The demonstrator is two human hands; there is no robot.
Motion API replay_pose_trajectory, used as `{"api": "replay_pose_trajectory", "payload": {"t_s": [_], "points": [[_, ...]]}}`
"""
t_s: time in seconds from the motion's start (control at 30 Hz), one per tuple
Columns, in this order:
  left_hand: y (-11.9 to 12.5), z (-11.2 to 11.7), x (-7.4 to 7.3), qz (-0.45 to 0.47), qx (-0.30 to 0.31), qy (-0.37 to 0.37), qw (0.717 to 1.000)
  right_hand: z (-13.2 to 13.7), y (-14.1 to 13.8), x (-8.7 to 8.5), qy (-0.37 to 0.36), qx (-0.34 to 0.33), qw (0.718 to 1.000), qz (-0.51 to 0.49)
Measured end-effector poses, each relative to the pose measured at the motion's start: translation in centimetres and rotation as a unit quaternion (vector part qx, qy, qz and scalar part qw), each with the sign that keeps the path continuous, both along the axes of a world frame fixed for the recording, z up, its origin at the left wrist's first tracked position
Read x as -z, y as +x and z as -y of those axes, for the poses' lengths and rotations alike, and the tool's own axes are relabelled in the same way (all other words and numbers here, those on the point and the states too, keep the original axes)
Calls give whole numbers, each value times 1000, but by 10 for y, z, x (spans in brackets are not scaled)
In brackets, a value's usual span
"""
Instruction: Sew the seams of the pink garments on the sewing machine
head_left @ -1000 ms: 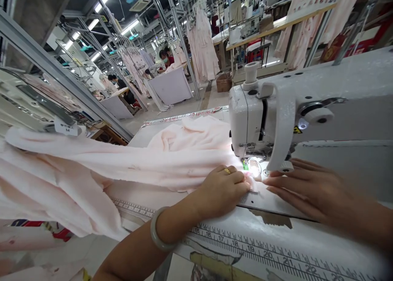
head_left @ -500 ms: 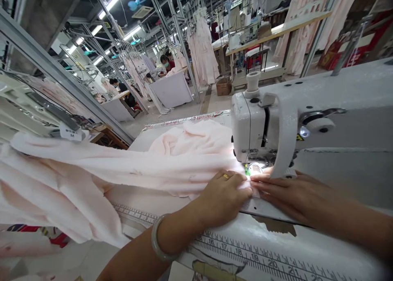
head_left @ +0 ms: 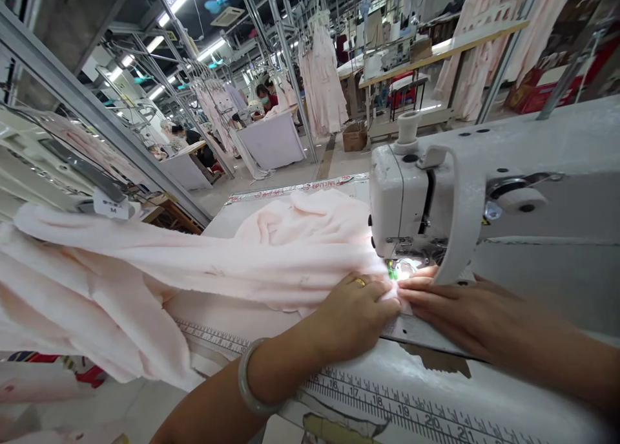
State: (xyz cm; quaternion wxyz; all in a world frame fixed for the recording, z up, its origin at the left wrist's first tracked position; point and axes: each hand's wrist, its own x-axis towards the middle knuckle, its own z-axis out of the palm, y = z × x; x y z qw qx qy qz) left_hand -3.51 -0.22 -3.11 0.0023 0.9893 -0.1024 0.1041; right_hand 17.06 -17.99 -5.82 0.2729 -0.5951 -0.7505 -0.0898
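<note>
A pale pink, fleecy fabric piece [head_left: 271, 266] stretches from the left across the table to the white sewing machine [head_left: 411, 198]. Its right end lies in the lamp light by the presser foot [head_left: 392, 271], which shows bright green parts. My left hand [head_left: 351, 311], with a ring and a pale bangle, is closed on the fabric's near edge, just left of the foot. On the right, my right hand [head_left: 465, 311] has its fingers pressed together, the tips holding the fabric edge close to the foot. The hands nearly meet. The needle is too small to make out.
A printed ruler strip [head_left: 387, 402] runs along the table's front edge. More pink cloth hangs over the left side, near a tag [head_left: 110, 206] marked M. Metal posts, garment racks [head_left: 323, 75], a cardboard box [head_left: 354, 137] and seated co-workers are farther back.
The view has shifted slightly, so the machine sits a little farther right. Both hands stay at the fabric beside the presser foot, with hardly any visible movement.
</note>
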Motion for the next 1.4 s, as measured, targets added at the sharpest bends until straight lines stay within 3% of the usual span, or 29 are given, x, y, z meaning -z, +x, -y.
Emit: {"api": "replay_pose_trajectory", "payload": {"t_s": [0.37,0.8,1.0,1.13,1.23,1.4], "points": [[9,-3,-9,-7,-16,-6,1000,1,-5,-4,-24,24,999,39],[10,-6,-4,27,-21,-15,999,4,3,-14,21,-36,999,33],[14,-7,0,10,-44,-53,998,5,0,-14,-33,-28,999,3],[15,-5,6,24,-60,-67,996,6,-1,-11,-29,-28,999,-2],[15,-2,7,30,-48,-23,998,6,-2,-10,-21,-28,999,3],[10,7,0,12,-24,115,993,6,-2,-8,18,-28,999,7]]}}
